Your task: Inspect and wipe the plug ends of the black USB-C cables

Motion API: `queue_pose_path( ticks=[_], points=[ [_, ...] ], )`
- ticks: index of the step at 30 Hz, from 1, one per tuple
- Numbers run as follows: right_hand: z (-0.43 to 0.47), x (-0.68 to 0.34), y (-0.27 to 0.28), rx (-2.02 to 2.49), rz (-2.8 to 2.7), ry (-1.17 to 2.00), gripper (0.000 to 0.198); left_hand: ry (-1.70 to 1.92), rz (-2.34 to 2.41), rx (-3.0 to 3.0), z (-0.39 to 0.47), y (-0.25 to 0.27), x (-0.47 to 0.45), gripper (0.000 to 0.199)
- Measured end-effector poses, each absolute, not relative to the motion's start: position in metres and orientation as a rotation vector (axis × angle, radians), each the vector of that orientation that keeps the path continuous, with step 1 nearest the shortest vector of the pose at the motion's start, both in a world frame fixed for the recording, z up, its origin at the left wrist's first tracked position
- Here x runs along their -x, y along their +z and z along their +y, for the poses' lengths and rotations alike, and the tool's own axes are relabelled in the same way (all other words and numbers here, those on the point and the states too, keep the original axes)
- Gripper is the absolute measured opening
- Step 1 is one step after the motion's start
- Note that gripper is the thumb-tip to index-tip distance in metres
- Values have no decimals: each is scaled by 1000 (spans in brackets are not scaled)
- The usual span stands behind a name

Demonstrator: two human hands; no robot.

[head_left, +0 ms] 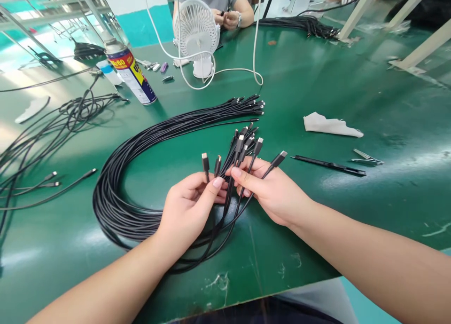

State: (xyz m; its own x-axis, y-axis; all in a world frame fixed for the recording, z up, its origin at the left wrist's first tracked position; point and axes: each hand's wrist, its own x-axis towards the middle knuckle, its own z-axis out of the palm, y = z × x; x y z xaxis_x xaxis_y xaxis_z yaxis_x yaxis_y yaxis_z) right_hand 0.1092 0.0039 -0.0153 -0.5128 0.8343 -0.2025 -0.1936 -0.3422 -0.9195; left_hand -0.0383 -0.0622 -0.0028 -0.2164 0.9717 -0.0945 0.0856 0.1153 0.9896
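A thick bundle of black USB cables [111, 192] curves in a U on the green table, its far connector ends [255, 105] lying fanned out. The near ends are between my two hands. My left hand [192, 201] pinches cables just below two upright connectors [205, 163]. Close against it, my right hand [269, 187] is closed around several cables, with their metal-tipped connectors [259, 146] poking up past the fingers. One connector [279, 159] leans out to the right over that hand. Part of the grip is hidden behind the fingers.
Right of my hands lie black tweezers [329, 165], small snips [367, 158] and a white cloth scrap [331, 125]. A spray can [132, 72] and a white fan [197, 32] stand behind. Loose cables [66, 122] spread left. Across the table sits a person [232, 6].
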Motion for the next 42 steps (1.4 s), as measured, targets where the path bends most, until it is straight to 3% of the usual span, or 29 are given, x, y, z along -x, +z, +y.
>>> queue_pose_path(
  ticks=[4,10,16,23,29,34,42],
  points=[
    [2,-108,-14,901,-1310,1914,25,1299,1428,-1099,-62,-4,35,23],
    [0,-107,-14,855,-1287,2061,29,1255,1249,-1100,-64,-9,33,23],
    [1,-109,-16,837,-1310,2095,24,1114,1152,-1091,-63,-10,31,40],
    [0,-109,-12,802,-1291,2275,28,946,1024,-954,-60,-12,33,37],
    [2,-110,-9,998,-1387,2044,29,898,891,-760,-59,-12,36,40],
    [4,-110,-7,949,-1334,2059,33,919,953,-706,-58,-6,37,31],
    [5,-112,-7,902,-1303,2020,32,1026,1056,-621,-56,-5,36,34]
  ],
)
